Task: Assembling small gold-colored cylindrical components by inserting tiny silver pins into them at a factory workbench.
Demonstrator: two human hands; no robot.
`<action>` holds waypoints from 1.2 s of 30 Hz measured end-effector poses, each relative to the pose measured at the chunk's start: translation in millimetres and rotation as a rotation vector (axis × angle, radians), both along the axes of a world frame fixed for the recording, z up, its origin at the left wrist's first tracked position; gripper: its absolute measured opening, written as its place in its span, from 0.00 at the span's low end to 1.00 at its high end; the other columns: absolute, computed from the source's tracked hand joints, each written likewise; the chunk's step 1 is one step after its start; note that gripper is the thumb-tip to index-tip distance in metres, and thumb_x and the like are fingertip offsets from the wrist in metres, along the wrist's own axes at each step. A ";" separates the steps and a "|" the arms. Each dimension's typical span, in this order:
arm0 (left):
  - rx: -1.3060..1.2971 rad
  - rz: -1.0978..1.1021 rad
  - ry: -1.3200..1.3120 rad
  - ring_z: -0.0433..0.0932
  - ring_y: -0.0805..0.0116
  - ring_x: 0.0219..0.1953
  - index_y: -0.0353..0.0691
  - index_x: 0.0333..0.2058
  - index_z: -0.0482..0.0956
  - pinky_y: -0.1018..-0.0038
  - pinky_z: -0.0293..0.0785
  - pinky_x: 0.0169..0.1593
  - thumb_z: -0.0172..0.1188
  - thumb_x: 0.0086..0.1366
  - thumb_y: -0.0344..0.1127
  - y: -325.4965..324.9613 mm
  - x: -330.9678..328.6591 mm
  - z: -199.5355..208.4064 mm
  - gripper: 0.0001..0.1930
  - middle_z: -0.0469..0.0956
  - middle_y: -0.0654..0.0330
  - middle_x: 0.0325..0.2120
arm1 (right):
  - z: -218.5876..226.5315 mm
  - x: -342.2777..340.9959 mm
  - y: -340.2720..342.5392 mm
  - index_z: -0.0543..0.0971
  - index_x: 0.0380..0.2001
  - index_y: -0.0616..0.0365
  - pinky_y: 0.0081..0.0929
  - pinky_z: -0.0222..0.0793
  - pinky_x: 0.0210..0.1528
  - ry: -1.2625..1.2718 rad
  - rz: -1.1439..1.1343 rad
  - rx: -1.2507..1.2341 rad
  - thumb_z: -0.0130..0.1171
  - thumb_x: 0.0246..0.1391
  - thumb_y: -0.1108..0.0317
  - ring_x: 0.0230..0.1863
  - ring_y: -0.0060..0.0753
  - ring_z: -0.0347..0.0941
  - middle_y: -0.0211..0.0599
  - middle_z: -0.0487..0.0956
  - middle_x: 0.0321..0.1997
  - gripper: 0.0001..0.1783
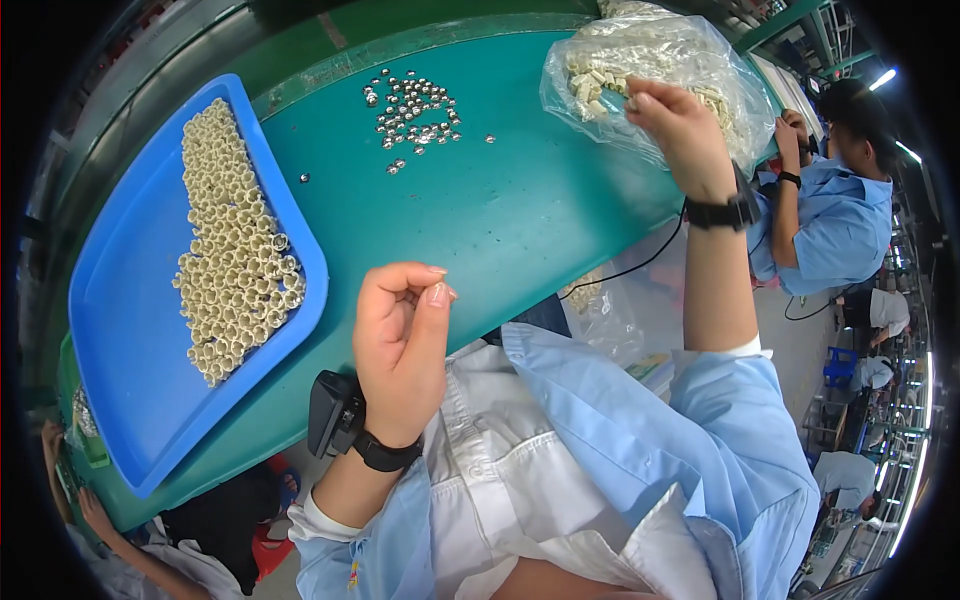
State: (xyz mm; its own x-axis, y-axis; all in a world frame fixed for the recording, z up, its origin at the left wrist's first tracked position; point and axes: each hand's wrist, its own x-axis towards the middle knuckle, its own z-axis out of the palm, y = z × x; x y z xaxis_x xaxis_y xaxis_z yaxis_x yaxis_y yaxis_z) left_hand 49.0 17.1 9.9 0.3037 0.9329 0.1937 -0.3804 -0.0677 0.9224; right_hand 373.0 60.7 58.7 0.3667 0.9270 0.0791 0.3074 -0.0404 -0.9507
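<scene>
Creased blue shirt | curled left hand | right hand at crinkled bag

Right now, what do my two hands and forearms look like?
The left hand and right hand are ungloved. Both wrists wear black straps carrying boxy black devices. Light-blue fabric sleeves show white cuffs at their ends; the left one has a small multicoloured mark.

Left hand: thumb meeting fingertips | right hand: extended farther forward, fingertips pinched
</scene>
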 end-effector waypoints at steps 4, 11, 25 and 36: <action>0.026 -0.023 0.082 0.68 0.78 0.34 0.34 0.39 0.66 0.82 0.64 0.39 0.49 0.61 0.25 2.6 1.5 0.1 0.07 0.69 0.62 0.32 | 4.2 -59.4 -28.6 0.69 0.46 0.65 0.19 0.65 0.43 0.236 0.228 0.147 0.57 0.48 0.75 0.40 0.25 0.70 0.34 0.72 0.38 0.20; -0.013 -0.064 -0.095 0.69 0.77 0.35 0.34 0.40 0.66 0.80 0.65 0.40 0.53 0.59 0.27 3.4 7.4 6.6 0.10 0.71 0.59 0.36 | 2.8 -146.9 -31.5 0.68 0.45 0.66 0.16 0.66 0.39 0.053 0.705 0.094 0.60 0.45 0.77 0.36 0.21 0.71 0.33 0.73 0.33 0.21; -0.074 0.029 -0.118 0.68 0.78 0.36 0.35 0.40 0.64 0.81 0.65 0.41 0.52 0.58 0.23 12.2 -8.4 -5.8 0.11 0.69 0.60 0.36 | -1.7 -147.2 22.0 0.75 0.35 0.62 0.19 0.67 0.33 -0.551 0.480 0.204 0.54 0.50 0.70 0.32 0.23 0.72 0.35 0.76 0.30 0.10; -0.034 0.018 -0.122 0.70 0.76 0.37 0.36 0.42 0.62 0.77 0.69 0.44 0.49 0.60 0.24 14.7 -8.0 -8.8 0.11 0.69 0.60 0.35 | -36.5 -104.4 57.7 0.72 0.30 0.62 0.24 0.65 0.32 -0.853 0.460 0.068 0.53 0.47 0.72 0.29 0.31 0.69 0.38 0.72 0.29 0.06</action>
